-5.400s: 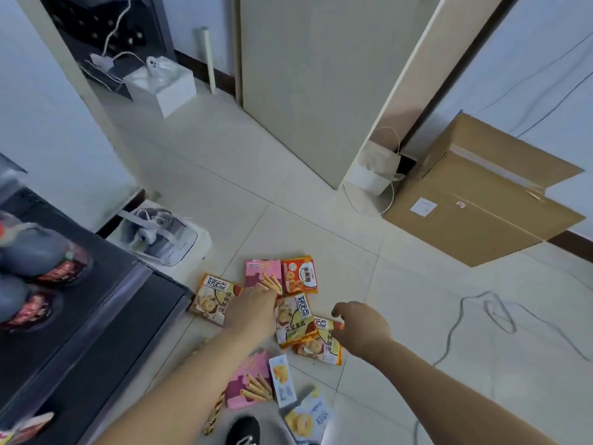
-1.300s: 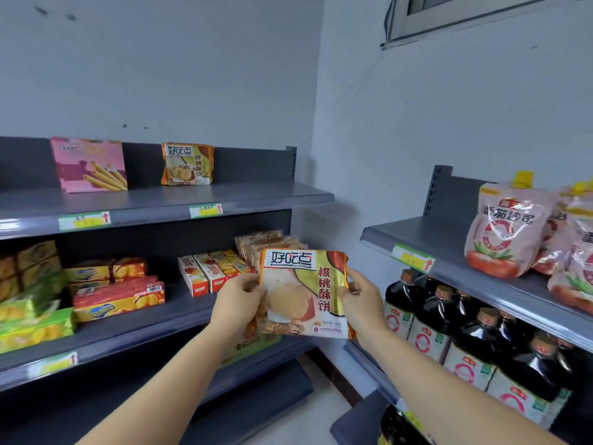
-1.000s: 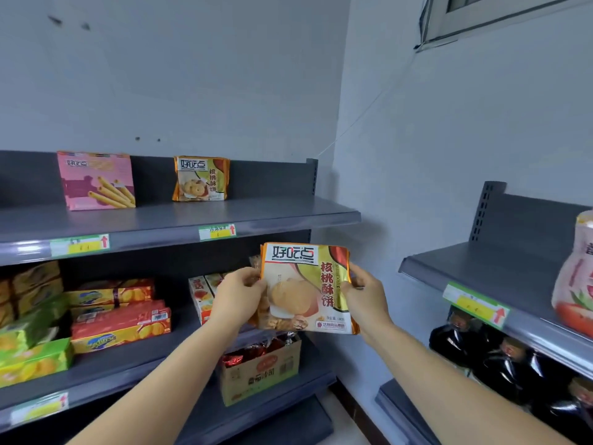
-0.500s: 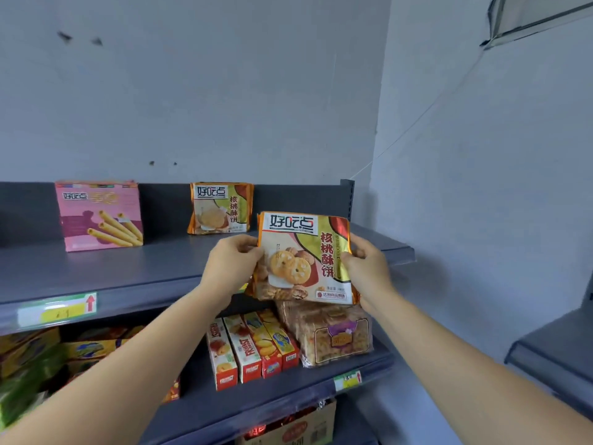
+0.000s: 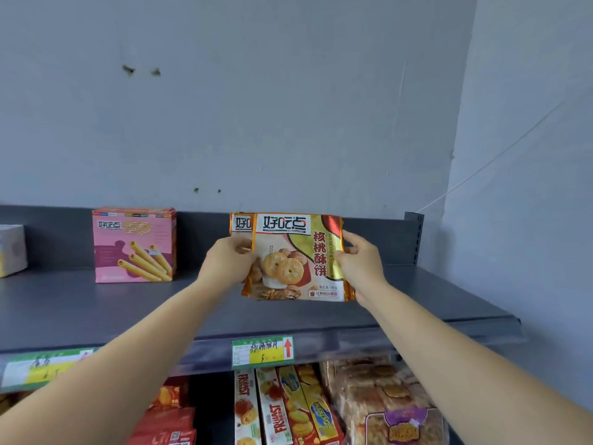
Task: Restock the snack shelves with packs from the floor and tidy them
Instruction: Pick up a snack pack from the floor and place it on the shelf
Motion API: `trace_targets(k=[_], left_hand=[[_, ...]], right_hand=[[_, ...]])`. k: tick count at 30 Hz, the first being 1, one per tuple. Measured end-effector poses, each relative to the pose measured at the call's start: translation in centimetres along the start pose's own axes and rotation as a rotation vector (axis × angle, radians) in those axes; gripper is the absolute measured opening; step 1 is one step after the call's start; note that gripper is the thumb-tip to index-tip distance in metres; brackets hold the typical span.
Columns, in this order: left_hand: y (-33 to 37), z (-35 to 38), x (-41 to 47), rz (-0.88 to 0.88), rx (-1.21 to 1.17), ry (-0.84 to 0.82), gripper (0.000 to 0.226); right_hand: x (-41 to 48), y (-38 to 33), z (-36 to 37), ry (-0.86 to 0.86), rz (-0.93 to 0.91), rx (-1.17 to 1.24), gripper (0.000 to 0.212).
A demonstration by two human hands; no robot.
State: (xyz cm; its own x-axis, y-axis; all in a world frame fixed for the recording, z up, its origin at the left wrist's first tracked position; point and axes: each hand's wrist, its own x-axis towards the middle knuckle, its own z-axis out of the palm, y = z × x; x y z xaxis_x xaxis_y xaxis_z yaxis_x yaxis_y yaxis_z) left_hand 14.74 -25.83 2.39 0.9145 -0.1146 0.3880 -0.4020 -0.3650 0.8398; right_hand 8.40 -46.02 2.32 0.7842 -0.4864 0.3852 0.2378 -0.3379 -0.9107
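Above the top shelf (image 5: 417, 303), left hand (image 5: 229, 263) and right hand (image 5: 361, 268) are gripping a biscuit pack (image 5: 296, 256) by its sides, risking knocking over the matching pack (image 5: 241, 223) standing behind.

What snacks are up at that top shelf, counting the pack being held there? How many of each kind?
Orange walnut-cookie packs: 2, the held pack and another pack behind it
Pink egg-roll box: 1
Pale box, cut off at the left edge: 1
Total: 4
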Motion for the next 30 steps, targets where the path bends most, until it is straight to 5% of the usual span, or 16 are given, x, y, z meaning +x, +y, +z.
trace_targets(k=[30], left_hand=[[-7.8,1.5,12.6,-0.128,0.158,-0.125,0.024]], right_hand=[[12.0,6.0,10.0,-0.152,0.078,-0.178,0.030]])
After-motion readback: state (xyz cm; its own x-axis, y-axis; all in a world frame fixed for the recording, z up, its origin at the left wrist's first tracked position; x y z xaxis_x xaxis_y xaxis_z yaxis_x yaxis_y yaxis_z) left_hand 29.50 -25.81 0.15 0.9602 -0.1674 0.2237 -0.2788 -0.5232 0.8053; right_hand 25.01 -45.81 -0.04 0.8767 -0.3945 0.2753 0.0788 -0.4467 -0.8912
